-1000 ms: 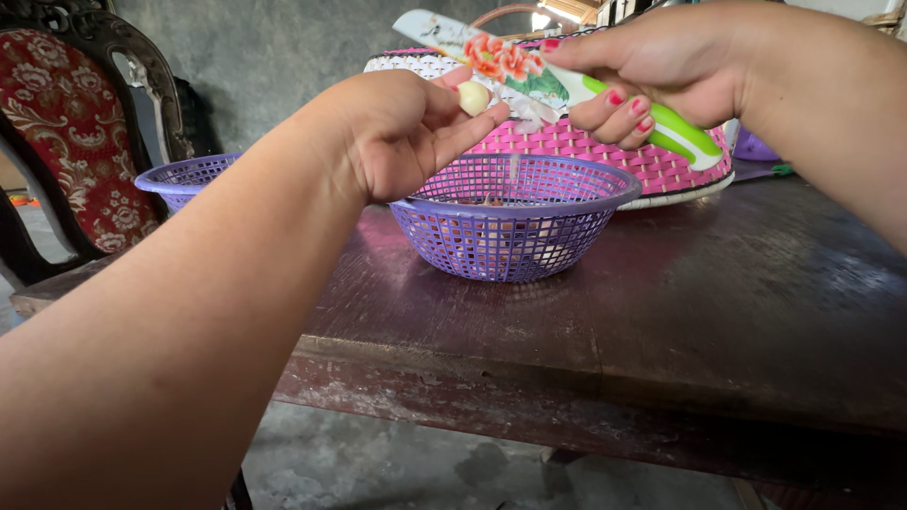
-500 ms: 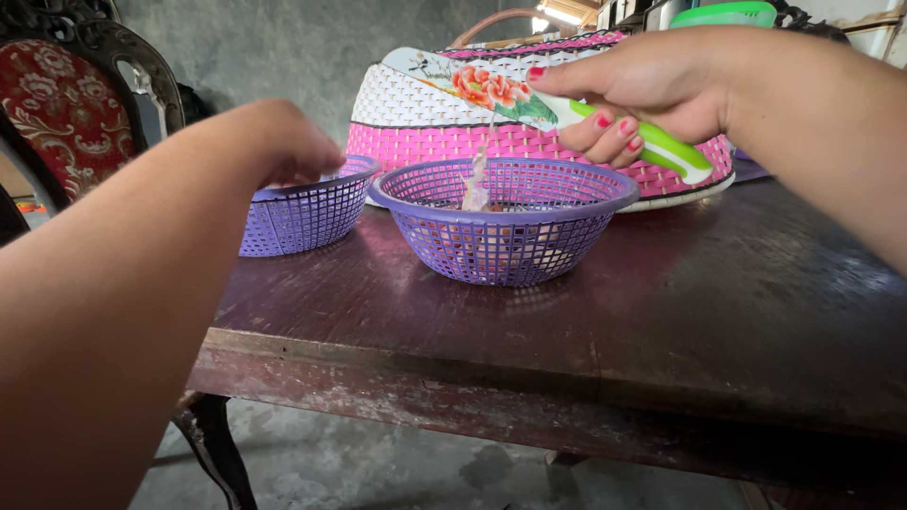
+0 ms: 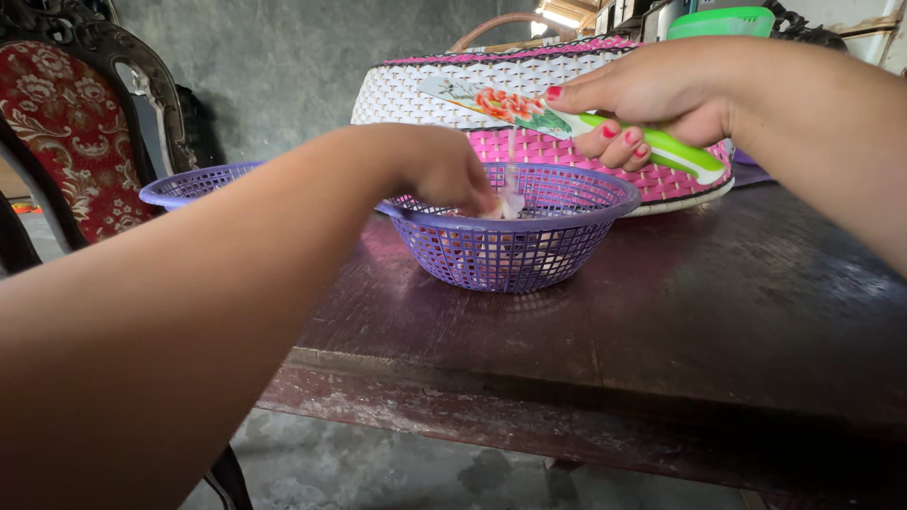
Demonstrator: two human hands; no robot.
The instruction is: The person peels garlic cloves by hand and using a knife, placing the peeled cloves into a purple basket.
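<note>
my left hand [image 3: 444,175] curled inside purple basket [image 3: 515,227], grip unclear | right hand [image 3: 652,94] clenching knife [image 3: 529,109] above basket | risk: blade nicks my fingers

Pink-white woven cover [image 3: 425,90], second purple basket [image 3: 189,184], carved chair [image 3: 76,132], green lid [image 3: 723,21]

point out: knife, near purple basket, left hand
knife [image 3: 491,102], head view, on the flowered blade.
near purple basket [image 3: 529,255], head view, on its front mesh wall.
left hand [image 3: 439,170], head view, on its back.
</note>
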